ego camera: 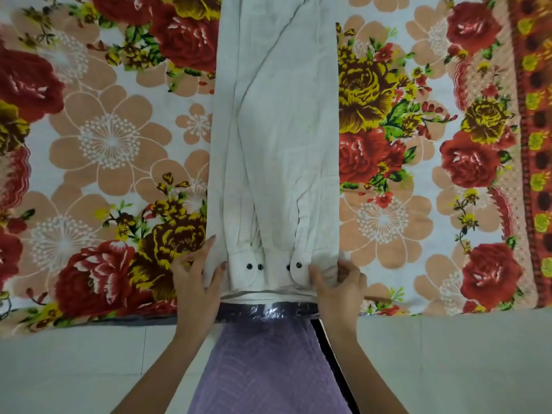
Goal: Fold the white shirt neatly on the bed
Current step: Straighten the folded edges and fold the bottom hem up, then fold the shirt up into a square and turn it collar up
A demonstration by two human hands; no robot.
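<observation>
The white shirt (277,130) lies on the bed as a long narrow strip running away from me, both sides folded in. Its two sleeves lie on top, their cuffs with dark buttons (254,266) side by side at the near end. My left hand (195,277) pinches the near left corner of the strip, thumb on top. At the near right corner, my right hand (339,280) grips the bunched fabric beside the right cuff. The far end of the shirt runs out of view at the top.
The bed is covered by a floral sheet (107,138) with red, yellow and peach flowers and a red patterned border (534,144) at the right. The bed's near edge (89,318) meets a pale tiled floor (74,369). My purple garment (263,369) hangs below the shirt.
</observation>
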